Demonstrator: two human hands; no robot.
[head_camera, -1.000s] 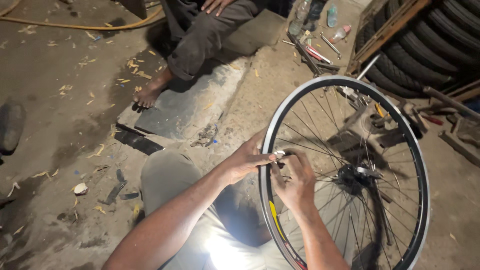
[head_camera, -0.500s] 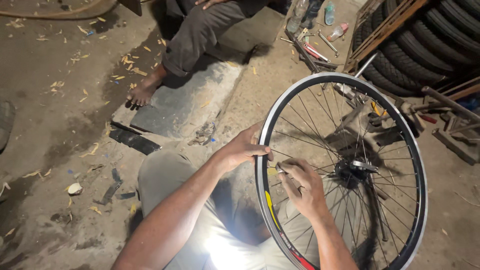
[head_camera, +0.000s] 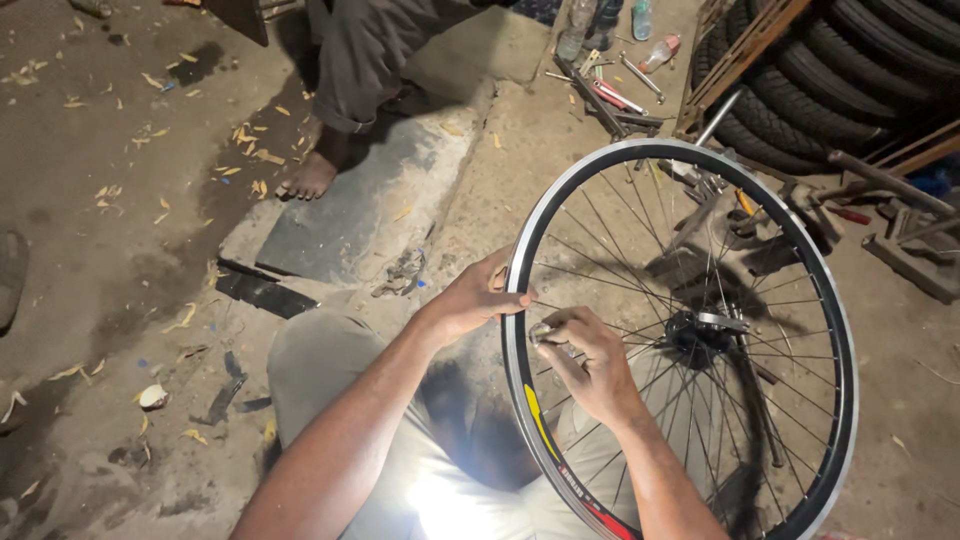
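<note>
Two bare hands on an upright bicycle wheel (head_camera: 690, 190) standing on the floor, left hand (head_camera: 478, 297) curled over the rim's left edge, right hand (head_camera: 590, 360) inside among spokes, fingers pinched on a small metal piece (head_camera: 541, 333), stacked tyres (head_camera: 860, 70) at top right corner

head cam | looks steeply down | close over wheel (head_camera: 690, 330) and floor (head_camera: 120, 250)

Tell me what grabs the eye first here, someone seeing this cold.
The big black-rimmed spoked bicycle wheel stands upright at centre right. The left hand grips its near rim, while the right hand pinches a small metal tool at a spoke just inside the rim. Behind, another person's bare foot rests on the dirt floor at upper left, and stacked black tyres fill the top right corner.
</note>
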